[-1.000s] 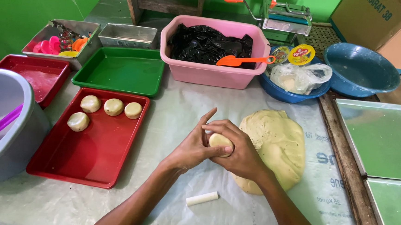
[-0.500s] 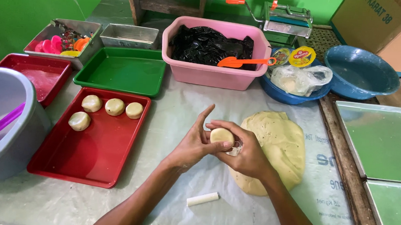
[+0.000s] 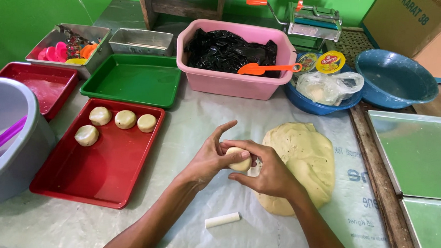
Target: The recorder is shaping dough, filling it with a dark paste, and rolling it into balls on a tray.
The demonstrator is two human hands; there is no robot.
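Note:
A small pale dough ball point(image 3: 240, 159) is pressed between my left hand point(image 3: 210, 156) and my right hand point(image 3: 265, 170), both cupped around it above the plastic-covered table. Just right of my hands lies a big flat mass of yellow dough point(image 3: 305, 162). To the left, a red tray point(image 3: 100, 170) carries several shaped dough rounds point(image 3: 116, 121) along its far end. A short white stick point(image 3: 222, 220) lies on the sheet near my forearms.
A green tray point(image 3: 134, 80), a pink tub point(image 3: 233, 81) with black plastic and an orange scoop point(image 3: 267, 68), two blue bowls point(image 3: 394, 78), a grey bucket point(image 3: 5, 141), a second red tray point(image 3: 47, 85), metal tins and green-lined trays point(image 3: 420, 154) at right ring the work area.
My hands have turned the dough ball between them: it was covered by my right hand, then showed between the fingers. The hands stayed in about the same place.

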